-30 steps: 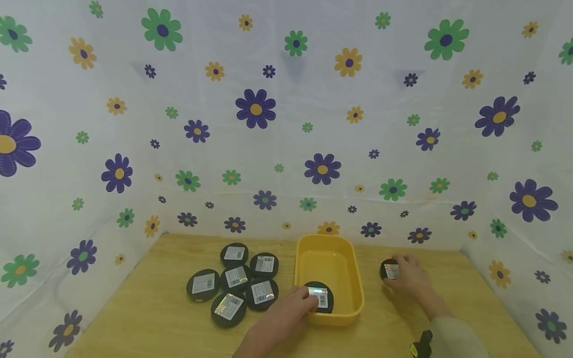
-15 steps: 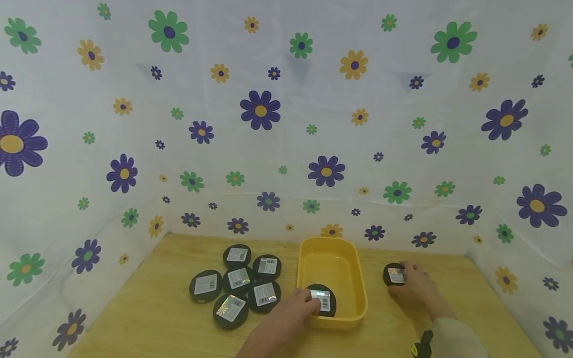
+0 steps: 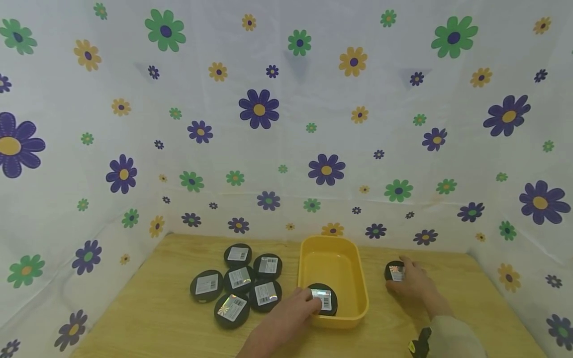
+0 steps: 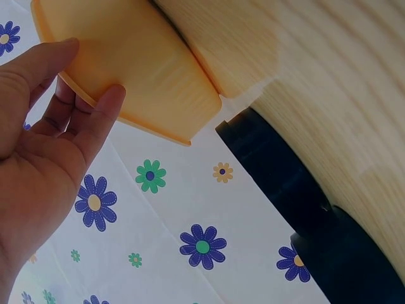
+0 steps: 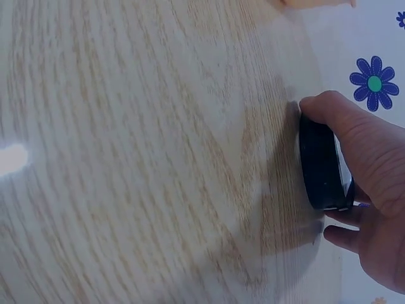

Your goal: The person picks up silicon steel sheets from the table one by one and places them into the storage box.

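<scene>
My left hand [image 3: 293, 308] is at the left front of a yellow plastic tray [image 3: 363, 278], its fingers hooked over the rim. In the left wrist view, the thumb presses on the outer wall of the tray [image 4: 145, 69], and some fingers go behind the rim. Inside the tray's front left corner lies a flat round black container [image 3: 329, 304], label up, with my left fingertips right at its edge. On the right of the table, my right hand [image 3: 416, 283] grips another round black container [image 3: 395, 272] by its sides; thumb and fingers span it in the right wrist view.
Left of the tray, several more black containers [image 3: 238, 278] lie clustered on the wooden table [image 3: 147, 298], white labels up. A white flower-printed sheet [image 3: 286, 149] surrounds the table at the back and sides. A black and yellow item [image 3: 420, 344] is at the right sleeve.
</scene>
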